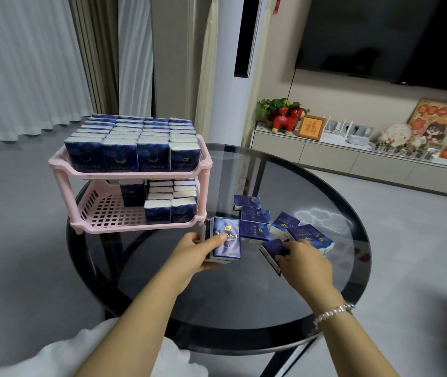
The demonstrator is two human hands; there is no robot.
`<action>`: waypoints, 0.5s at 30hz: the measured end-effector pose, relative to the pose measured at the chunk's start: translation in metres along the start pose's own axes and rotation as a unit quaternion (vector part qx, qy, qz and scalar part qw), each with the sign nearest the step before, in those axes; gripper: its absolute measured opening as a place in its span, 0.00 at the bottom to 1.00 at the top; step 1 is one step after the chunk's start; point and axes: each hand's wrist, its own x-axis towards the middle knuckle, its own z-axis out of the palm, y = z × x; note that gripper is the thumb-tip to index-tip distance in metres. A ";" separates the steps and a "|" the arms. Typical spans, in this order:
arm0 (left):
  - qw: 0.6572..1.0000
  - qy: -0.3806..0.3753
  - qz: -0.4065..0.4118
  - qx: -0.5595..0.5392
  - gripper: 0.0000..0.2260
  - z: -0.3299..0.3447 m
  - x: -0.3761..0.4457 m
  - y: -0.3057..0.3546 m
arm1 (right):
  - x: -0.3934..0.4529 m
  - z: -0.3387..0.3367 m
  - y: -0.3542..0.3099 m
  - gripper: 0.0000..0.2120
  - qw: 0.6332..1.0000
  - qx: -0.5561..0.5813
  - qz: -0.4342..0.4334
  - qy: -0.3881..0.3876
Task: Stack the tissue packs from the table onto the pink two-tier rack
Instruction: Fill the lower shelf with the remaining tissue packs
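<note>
The pink two-tier rack (61, 160) stands on the left of the round dark glass table (244, 295). Its top tier is packed with blue tissue packs (120, 156); the lower tier holds several packs (170, 208) on its right side, its left grid bare. My left hand (198, 251) grips a small bundle of upright blue packs (226, 238) just right of the rack's front corner. My right hand (305, 263) closes on one pack (272, 247) lying on the glass. Several loose packs (255, 213) lie scattered behind it.
A low white cabinet (325, 156) with a red horse figure (287, 119), a framed picture and plants runs along the right wall under a dark TV (380, 36). Curtains hang at the back left. Grey floor surrounds the table.
</note>
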 end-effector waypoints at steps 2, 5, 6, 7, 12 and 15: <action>1.000 -0.004 0.001 0.001 0.23 0.003 0.000 -0.002 | -0.002 0.002 0.003 0.10 1.000 -0.027 -0.002 -0.009; 1.000 0.000 0.003 0.004 0.22 0.005 -0.001 -0.002 | -0.006 0.004 0.004 0.11 1.000 0.010 -0.010 -0.009; 1.000 0.002 0.004 0.006 0.21 0.004 -0.001 -0.002 | -0.007 0.004 0.004 0.11 1.000 0.023 -0.012 -0.013; 1.000 0.001 0.005 0.009 0.22 0.002 0.000 -0.003 | -0.007 0.006 0.005 0.13 0.999 0.044 -0.012 -0.021; 1.000 0.004 0.009 0.016 0.24 -0.005 0.006 -0.006 | -0.005 0.014 0.012 0.24 0.988 0.127 0.024 -0.082; 1.000 0.003 0.011 0.019 0.25 -0.005 0.007 -0.007 | -0.008 0.017 0.014 0.20 0.980 0.179 0.018 -0.091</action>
